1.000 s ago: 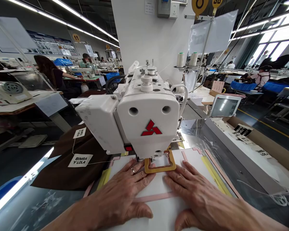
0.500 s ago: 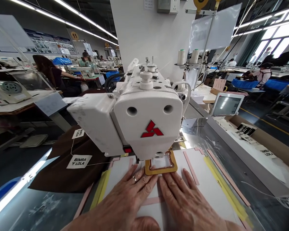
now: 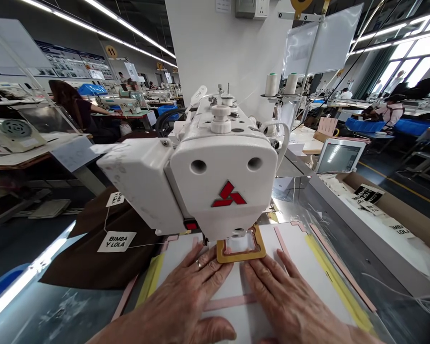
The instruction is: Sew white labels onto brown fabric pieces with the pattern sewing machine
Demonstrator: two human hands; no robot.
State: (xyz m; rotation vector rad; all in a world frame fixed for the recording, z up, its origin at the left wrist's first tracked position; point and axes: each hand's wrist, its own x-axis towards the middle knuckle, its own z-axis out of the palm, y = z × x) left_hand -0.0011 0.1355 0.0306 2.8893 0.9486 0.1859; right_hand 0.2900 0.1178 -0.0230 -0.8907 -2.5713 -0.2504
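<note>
Presently: two bare hands pressed flat on a white template board (image 3: 301, 258) beneath a sewing machine head (image 3: 222, 186).

Left hand (image 3: 186, 296), ringed, spread open, palm down, gripping nothing; fingertips near the left of the yellow clamp frame (image 3: 241, 248). Right hand (image 3: 286, 301) likewise open and flat, just right of the left hand. Clamp frame directly under the machine head, at the board's far edge. Brown fabric (image 3: 103, 253) with white labels (image 3: 116, 241) lying left. Small screen (image 3: 338, 156) standing far right.
</note>
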